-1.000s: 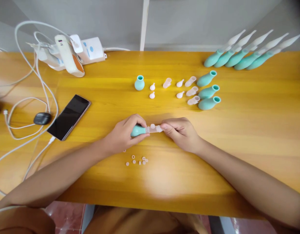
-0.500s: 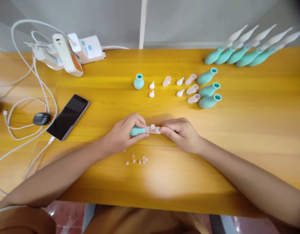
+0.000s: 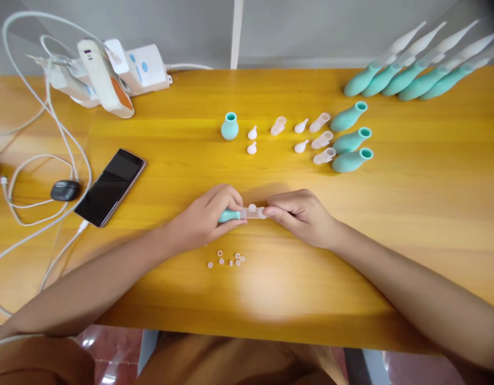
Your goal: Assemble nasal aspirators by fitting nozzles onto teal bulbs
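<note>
My left hand (image 3: pixel 215 214) is closed around a teal rubber squeeze bulb (image 3: pixel 230 215). A clear plastic tube (image 3: pixel 254 213) with a small round side port joins the bulb's neck and points right. The fingers of my right hand (image 3: pixel 297 216) pinch the tube's far end; whatever lies inside that grip is hidden. Just below my hands several tiny translucent rings and caps (image 3: pixel 231 260) lie scattered. Beyond them stand a round teal bulb (image 3: pixel 230 127), small white teardrop-shaped tips (image 3: pixel 252 133) and another clear tube (image 3: pixel 278 126).
Three open teal bulbs (image 3: pixel 353 140) stand at the right beside clear tubes (image 3: pixel 322 140). Several bulbs with long white nozzles (image 3: pixel 407 64) line the back right. Left are a phone (image 3: pixel 110 187), a black case (image 3: pixel 65 190), white cables and plugged-in chargers (image 3: pixel 145 68).
The view has shifted slightly, so objects at the back appear higher and farther outward. Both hands keep the same hold on the bulb and tube.
</note>
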The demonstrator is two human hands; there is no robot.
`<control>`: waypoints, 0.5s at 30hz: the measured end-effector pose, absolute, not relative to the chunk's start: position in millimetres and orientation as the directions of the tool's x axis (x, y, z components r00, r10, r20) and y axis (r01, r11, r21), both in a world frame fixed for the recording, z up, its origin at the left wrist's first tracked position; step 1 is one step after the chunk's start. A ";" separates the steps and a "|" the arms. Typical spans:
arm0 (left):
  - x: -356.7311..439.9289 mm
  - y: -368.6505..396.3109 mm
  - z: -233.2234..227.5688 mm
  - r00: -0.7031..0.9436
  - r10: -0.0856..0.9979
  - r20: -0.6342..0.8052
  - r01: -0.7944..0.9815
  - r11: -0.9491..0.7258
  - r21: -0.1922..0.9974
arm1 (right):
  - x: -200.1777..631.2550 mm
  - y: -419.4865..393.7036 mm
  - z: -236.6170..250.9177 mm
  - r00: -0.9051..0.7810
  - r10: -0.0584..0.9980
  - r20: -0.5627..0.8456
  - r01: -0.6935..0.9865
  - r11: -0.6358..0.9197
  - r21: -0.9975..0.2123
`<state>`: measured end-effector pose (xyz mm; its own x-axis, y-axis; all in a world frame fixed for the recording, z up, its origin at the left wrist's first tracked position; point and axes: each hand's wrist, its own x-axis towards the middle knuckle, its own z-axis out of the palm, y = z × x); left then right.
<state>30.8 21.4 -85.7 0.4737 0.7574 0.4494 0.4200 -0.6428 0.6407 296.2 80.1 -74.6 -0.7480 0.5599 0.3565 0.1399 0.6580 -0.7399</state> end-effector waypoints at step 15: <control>31.2 21.9 -85.5 0.442 0.768 0.463 0.394 -0.630 0.670 | 296.2 80.0 -76.8 -0.756 0.575 0.313 0.161 0.627 -0.763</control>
